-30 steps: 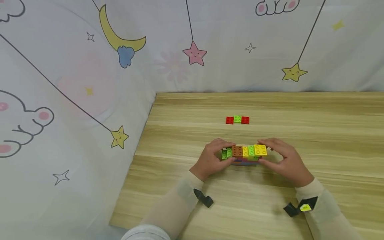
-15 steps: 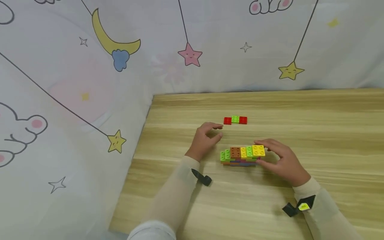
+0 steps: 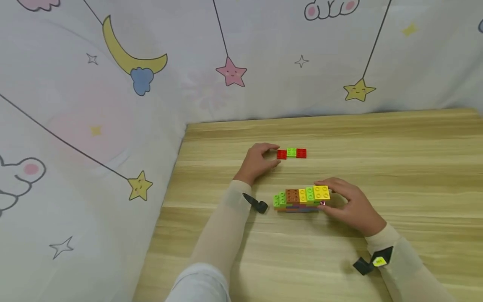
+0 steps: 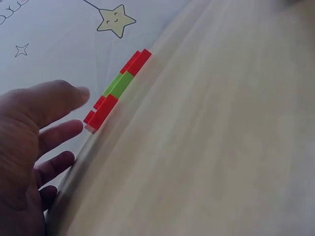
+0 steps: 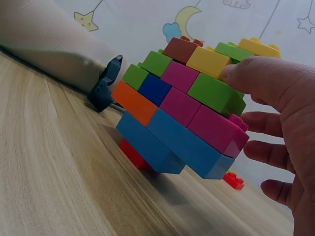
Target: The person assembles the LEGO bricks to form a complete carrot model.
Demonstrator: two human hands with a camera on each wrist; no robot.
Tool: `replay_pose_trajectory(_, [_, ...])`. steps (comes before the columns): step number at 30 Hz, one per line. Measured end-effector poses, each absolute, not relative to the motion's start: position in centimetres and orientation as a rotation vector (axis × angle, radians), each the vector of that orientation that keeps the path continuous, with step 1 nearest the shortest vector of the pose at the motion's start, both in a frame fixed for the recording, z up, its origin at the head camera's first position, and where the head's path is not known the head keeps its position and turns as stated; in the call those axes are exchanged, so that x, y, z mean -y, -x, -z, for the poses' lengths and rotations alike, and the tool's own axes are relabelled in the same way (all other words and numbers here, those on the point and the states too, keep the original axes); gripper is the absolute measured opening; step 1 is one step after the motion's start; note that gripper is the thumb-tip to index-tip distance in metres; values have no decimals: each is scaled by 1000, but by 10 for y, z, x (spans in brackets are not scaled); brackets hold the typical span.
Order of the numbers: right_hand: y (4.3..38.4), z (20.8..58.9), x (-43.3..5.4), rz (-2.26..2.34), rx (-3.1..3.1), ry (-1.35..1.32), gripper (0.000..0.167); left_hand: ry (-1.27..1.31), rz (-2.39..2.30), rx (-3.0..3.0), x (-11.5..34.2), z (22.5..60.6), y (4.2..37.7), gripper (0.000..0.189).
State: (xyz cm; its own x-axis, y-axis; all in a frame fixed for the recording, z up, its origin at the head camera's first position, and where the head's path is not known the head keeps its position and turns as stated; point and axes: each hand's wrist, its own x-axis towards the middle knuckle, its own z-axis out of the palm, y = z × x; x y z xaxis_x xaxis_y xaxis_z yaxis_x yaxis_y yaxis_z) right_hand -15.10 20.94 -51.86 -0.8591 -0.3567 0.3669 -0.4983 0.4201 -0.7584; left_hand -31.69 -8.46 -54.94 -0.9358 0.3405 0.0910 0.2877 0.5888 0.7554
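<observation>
A stack of toy building bricks (image 3: 292, 196) stands on the table. In the right wrist view it is a stepped wall of orange, magenta, blue, green, brown and yellow bricks over a red brick (image 5: 132, 156). My right hand (image 3: 354, 203) holds its right end, the thumb on the near side and fingers partly hidden behind. Farther back lies a low row of bricks: a red brick (image 3: 281, 154), a lime green brick (image 3: 291, 152) and another red brick (image 3: 301, 153). My left hand (image 3: 258, 162) is at the row's left end, thumb and fingers parted; the left wrist view shows a gap before the bricks.
The wooden table (image 3: 211, 138) meets a white patterned cloth (image 3: 264, 96) at the back and left. Black wrist-worn pieces stick out from the left sleeve (image 3: 215, 235) and the right sleeve (image 3: 403, 256).
My left hand has let go of the stack's left end and moved back to the short brick row. The right hand has stayed at the stack. The head view has shifted slightly.
</observation>
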Motion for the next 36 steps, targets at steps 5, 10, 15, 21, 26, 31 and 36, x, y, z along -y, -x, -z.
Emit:
replay_pose_trajectory(5, [152, 519, -212, -1434, 2540, -749, 56, -585, -1105, -2793, 79, 550, 328, 45])
replay_pose_trajectory(10, [153, 518, -212, -1414, 2552, -749, 56, -622, -986, -2826, 75, 547, 332, 43])
replay_pose_trajectory(15, [153, 518, -212, -1410, 2553, -754, 57, -643, -959, -2835, 74, 547, 333, 36])
replay_pose_trajectory(21, [153, 520, -213, -1408, 2552, -755, 59, -643, -1055, -2807, 76, 550, 331, 30])
replay_pose_trajectory(26, [153, 519, -210, -1400, 2554, -763, 59, -601, -1337, -2718, 80, 544, 311, 27])
replay_pose_trajectory(31, [152, 518, -209, -1378, 2546, -766, 60, -658, -1531, -2650, 80, 534, 279, 25])
replay_pose_trajectory(36, [153, 519, -211, -1370, 2535, -786, 59, -756, -1666, -2569, 79, 514, 245, 25])
